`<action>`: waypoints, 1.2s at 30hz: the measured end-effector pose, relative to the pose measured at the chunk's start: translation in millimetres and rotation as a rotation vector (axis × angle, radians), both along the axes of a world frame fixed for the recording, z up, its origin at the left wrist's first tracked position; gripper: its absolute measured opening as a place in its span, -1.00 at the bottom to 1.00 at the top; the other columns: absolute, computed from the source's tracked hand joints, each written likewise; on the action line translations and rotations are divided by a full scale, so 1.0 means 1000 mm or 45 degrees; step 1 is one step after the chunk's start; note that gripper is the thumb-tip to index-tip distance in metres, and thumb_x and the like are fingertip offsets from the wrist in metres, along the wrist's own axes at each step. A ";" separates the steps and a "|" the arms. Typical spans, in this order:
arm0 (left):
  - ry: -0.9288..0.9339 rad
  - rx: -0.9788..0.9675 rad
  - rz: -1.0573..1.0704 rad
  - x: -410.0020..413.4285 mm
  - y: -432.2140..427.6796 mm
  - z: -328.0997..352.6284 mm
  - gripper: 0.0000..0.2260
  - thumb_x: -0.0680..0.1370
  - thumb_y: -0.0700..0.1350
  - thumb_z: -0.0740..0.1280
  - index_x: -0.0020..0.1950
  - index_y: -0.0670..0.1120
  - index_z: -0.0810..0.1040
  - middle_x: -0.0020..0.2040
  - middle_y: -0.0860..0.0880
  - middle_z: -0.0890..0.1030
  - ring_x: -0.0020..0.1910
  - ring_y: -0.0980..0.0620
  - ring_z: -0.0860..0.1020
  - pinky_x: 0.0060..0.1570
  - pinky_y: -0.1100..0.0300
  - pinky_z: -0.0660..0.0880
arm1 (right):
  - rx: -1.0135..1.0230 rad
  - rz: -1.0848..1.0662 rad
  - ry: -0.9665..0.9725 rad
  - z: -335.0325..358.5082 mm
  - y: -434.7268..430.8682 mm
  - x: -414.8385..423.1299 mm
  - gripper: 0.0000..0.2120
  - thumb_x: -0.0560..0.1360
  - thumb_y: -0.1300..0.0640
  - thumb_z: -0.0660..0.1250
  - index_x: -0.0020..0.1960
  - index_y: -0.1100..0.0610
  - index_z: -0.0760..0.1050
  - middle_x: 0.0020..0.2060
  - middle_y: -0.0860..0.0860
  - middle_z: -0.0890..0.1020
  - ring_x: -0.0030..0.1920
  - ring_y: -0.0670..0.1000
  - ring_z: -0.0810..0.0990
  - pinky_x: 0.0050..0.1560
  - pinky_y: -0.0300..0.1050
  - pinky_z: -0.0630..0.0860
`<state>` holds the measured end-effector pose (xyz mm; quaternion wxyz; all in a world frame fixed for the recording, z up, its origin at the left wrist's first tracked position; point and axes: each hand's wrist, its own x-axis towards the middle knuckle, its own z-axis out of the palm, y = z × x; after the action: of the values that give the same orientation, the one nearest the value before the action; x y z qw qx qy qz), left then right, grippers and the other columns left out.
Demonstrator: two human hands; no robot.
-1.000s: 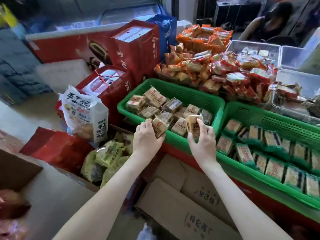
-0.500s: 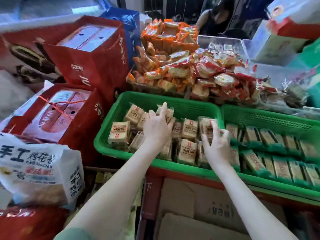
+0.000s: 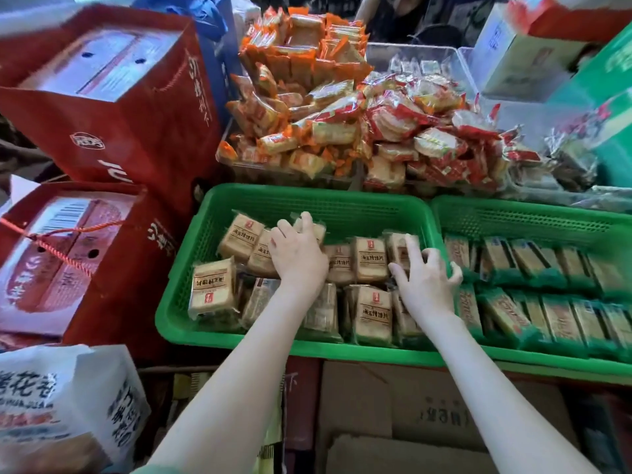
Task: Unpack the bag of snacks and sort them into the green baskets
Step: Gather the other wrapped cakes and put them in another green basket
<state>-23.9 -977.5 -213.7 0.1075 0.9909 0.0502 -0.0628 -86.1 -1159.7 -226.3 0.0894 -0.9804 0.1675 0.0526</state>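
Within the left green basket (image 3: 191,261), the left hand (image 3: 297,258) clamps fingers on a beige snack packet (image 3: 316,230), apparently to seat it. The right hand (image 3: 424,278), fingers spread, steadies neighbouring packets (image 3: 371,258).

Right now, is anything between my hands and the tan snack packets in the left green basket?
Nothing visible. The left hand and right hand rest directly on the tan wrapped snack packets inside the left green plastic basket.

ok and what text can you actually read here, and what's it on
"烤花卷": on the white bag, partly cut off at the edge.
"JU": on the tall red box, the rest out of sight.
Tan packets, low red box, cardboard: print too blurred to read.
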 end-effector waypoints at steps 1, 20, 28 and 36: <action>-0.006 0.008 0.014 0.000 -0.001 0.002 -0.34 0.52 0.00 0.35 0.53 -0.02 0.09 0.32 -0.22 0.26 0.27 -0.20 0.27 0.25 -0.01 0.26 | -0.011 0.004 0.011 0.000 0.001 0.001 -0.48 0.63 -0.14 0.04 0.55 -0.06 0.05 0.37 0.15 0.30 0.38 0.12 0.29 0.44 0.19 -0.05; 0.005 -0.100 -0.214 -0.054 -0.083 0.014 -0.43 0.67 0.00 0.01 0.58 -0.03 -0.23 0.57 -0.21 -0.18 0.54 -0.20 -0.10 0.48 -0.14 -0.08 | 0.110 0.188 -0.165 0.014 -0.019 -0.037 -0.49 0.65 -0.02 0.06 0.56 0.05 0.08 0.53 0.10 0.13 0.52 0.06 0.06 0.46 0.09 -0.09; -0.239 -0.362 -0.568 -0.150 -0.185 0.012 -0.53 0.48 -0.07 0.33 0.34 -0.25 0.49 0.25 -0.34 0.52 0.14 -0.27 0.56 0.08 -0.08 0.53 | 0.242 0.048 -0.503 0.027 -0.112 -0.118 -0.61 0.60 0.22 0.20 0.42 0.18 0.38 0.32 0.17 0.45 0.32 0.17 0.36 0.33 0.12 0.32; -0.198 -0.409 -0.907 -0.276 -0.365 0.034 -0.54 0.40 -0.12 0.37 0.27 -0.26 0.52 0.19 -0.33 0.55 0.05 -0.29 0.59 -0.06 -0.05 0.57 | 0.167 -0.155 -0.700 0.042 -0.299 -0.260 -0.60 0.50 0.17 0.18 0.29 0.27 0.48 0.12 0.21 0.57 0.12 0.25 0.53 0.15 0.08 0.46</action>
<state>-299.7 -1342.8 -179.6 0.2362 0.9186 -0.3155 -0.0278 -345.8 -1458.3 -184.8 0.1976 -0.9382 0.1917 -0.2097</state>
